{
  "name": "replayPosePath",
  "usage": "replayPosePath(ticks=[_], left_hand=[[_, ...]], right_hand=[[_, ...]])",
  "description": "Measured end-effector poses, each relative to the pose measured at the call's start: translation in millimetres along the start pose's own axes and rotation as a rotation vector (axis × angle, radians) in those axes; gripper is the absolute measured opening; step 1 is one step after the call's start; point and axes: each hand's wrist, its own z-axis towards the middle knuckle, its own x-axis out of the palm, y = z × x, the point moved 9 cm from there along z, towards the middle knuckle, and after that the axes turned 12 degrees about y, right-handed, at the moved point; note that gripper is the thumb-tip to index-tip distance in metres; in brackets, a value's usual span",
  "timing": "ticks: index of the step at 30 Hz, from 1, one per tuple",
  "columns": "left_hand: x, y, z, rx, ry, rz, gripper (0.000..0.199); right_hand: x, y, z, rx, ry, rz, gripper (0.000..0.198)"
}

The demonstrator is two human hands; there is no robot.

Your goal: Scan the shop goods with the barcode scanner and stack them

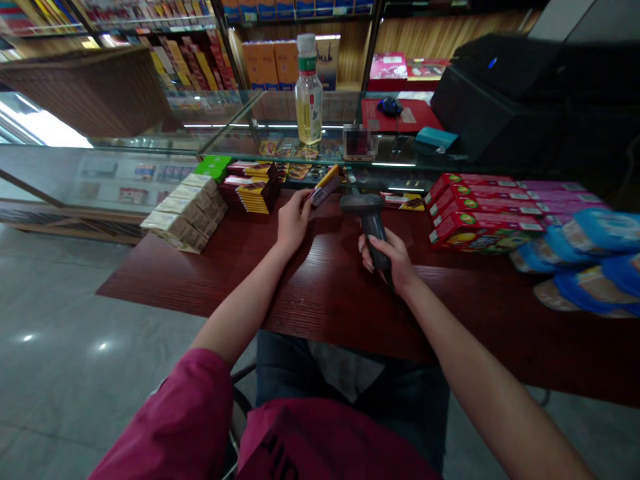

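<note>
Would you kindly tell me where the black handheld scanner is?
In the head view, the scanner is in the right hand, right of centre, over the dark-red wooden counter.

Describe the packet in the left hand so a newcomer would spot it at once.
On the dark red-brown counter, look between the stacked packets and the red boxes. There the left hand holds a small flat packet, tilted, with a yellow edge and a pale printed face. Unlike the stacked packets, it is alone in a hand.
</note>
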Motion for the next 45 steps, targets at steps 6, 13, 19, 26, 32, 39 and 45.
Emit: replayPosePath(ticks=[6,13,19,26,32,39,45], left_hand=[[-83,-9,-30,0.19,-0.115,0.329,0.029],[-139,26,-53,0.178,-0.028,0.606,0.034],[-148,27,-23,0.001,0.036,0.756,0.037],[-133,18,-19,-0.08,0.018,0.822,0.056],[-106,24,-42,-0.06,0.096,0.807,0.067],[-111,35,-41,-0.102,0.068,0.799,0.076],[-106,27,-41,-0.124,-0.022,0.73,0.08]], right_hand=[[20,-10,9,0.026,-0.039,0.065,0.035],[69,-32,46,0.042,0.022,0.109,0.04],[89,-45,60,0.062,0.056,0.07,0.041],[77,-51,54,0.07,0.026,0.143,0.039],[77,-50,52,0.081,0.027,0.175,0.037],[65,-43,50,-0.005,-0.017,0.134,0.03],[3,-21,40,-0.077,-0.154,0.039,0.033]])
